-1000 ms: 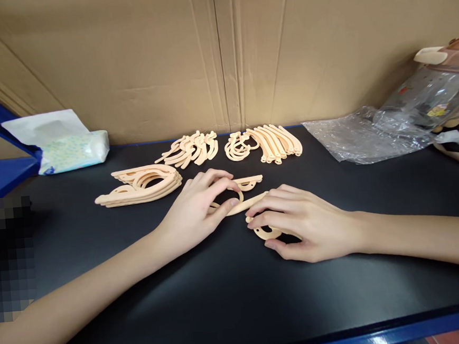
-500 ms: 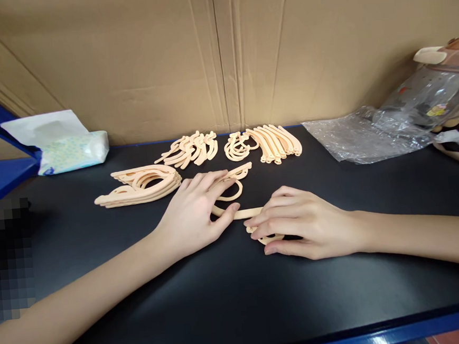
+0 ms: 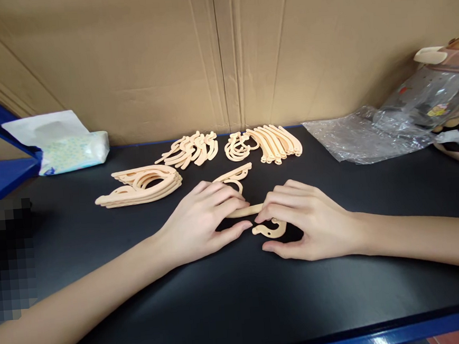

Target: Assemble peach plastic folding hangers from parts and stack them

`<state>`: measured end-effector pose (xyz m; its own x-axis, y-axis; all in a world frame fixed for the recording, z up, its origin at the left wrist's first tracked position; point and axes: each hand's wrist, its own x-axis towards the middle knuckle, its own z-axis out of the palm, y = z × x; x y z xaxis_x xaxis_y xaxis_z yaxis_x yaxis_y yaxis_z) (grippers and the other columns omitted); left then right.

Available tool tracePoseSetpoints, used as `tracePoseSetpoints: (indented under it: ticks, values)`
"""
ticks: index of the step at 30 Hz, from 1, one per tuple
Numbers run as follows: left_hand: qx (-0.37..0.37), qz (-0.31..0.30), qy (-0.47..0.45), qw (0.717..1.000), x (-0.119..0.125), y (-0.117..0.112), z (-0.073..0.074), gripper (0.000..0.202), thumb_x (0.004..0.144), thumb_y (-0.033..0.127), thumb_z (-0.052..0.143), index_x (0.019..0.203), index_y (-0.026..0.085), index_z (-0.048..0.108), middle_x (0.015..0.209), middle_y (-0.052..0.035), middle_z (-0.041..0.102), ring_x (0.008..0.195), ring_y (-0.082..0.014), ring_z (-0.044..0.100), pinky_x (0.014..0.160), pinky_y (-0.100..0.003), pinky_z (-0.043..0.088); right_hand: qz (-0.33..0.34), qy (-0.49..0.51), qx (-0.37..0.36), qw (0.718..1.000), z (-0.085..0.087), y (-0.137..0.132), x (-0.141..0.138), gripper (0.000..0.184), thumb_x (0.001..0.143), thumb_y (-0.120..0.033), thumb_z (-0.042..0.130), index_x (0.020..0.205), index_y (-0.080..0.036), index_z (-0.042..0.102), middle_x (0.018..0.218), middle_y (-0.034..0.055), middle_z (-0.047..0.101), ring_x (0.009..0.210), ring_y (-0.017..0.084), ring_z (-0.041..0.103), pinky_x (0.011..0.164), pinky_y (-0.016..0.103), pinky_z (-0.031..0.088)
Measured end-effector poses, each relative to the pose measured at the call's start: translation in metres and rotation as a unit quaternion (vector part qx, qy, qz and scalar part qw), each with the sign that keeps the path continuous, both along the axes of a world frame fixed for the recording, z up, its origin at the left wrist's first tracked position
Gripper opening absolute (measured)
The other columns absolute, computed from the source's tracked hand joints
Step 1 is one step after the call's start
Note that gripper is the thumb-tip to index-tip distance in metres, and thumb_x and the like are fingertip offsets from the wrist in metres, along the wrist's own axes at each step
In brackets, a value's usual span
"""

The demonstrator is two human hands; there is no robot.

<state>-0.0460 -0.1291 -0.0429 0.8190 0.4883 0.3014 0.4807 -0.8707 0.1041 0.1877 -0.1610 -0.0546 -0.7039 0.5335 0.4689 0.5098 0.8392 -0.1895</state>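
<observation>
My left hand (image 3: 207, 216) lies palm down, thumb apart from the fingers, which rest at the left end of a cream curved plastic strip (image 3: 247, 211). My right hand (image 3: 305, 219) is over the strip's other end with bent fingers and its thumb held away. Beneath and in front of the right fingers, a cream plastic hook (image 3: 272, 232) with small holes lies on the table, partly covered. Just beyond the left fingers lies a cream hanger arm (image 3: 238, 172), with a curved piece (image 3: 237, 184) beside it, both partly hidden.
Stacked cream hanger-shaped pieces (image 3: 167, 185) lie to the left. At the back are a pile of curved arms (image 3: 196, 148), some hooks (image 3: 235, 149) and a row of arms (image 3: 275, 143). A wipes packet (image 3: 73, 152), clear plastic bag (image 3: 365, 135) and bottle (image 3: 433, 92) stand farther out.
My left hand has shifted right and slightly nearer along the strip. The right fingers have drawn back, so more of the hook shows and the thumb gap is wider.
</observation>
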Motion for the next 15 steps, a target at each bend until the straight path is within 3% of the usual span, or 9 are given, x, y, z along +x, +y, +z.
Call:
tracePoseSetpoints:
  ticks: [3,10,15]
  values:
    - [0.022,0.017,0.001,1.0,0.001,-0.001,0.001,0.023,0.092,0.04,0.055,0.097,0.02,0.066,0.099,-0.0023,0.069,0.088,-0.0171,0.061,0.074,-0.032,0.04,-0.024,-0.02,0.012,0.999,-0.001,0.0,-0.002,0.015,0.084,-0.031,0.06,0.085,-0.015,0.062,0.079,0.0032,0.061,0.072,0.016,0.05,0.069,0.031,0.035]
    - [0.131,0.024,0.002,0.991,0.0,-0.002,0.001,0.038,0.089,0.052,0.055,0.074,0.017,0.06,0.096,-0.0057,0.07,0.081,-0.02,0.059,0.067,-0.033,0.04,-0.075,0.017,-0.019,0.997,0.001,0.003,0.0,0.007,0.08,-0.017,0.056,0.073,-0.015,0.056,0.071,0.0004,0.054,0.069,0.014,0.045,0.067,0.031,0.033]
    - [0.121,0.028,-0.001,0.992,0.002,-0.009,0.0,0.042,0.086,0.056,0.057,0.081,0.014,0.063,0.113,-0.012,0.066,0.097,-0.0264,0.059,0.076,-0.037,0.044,-0.108,0.107,-0.12,0.981,0.005,0.011,0.005,0.009,0.085,-0.02,0.057,0.076,-0.017,0.057,0.08,0.0015,0.06,0.077,0.016,0.05,0.074,0.033,0.038]
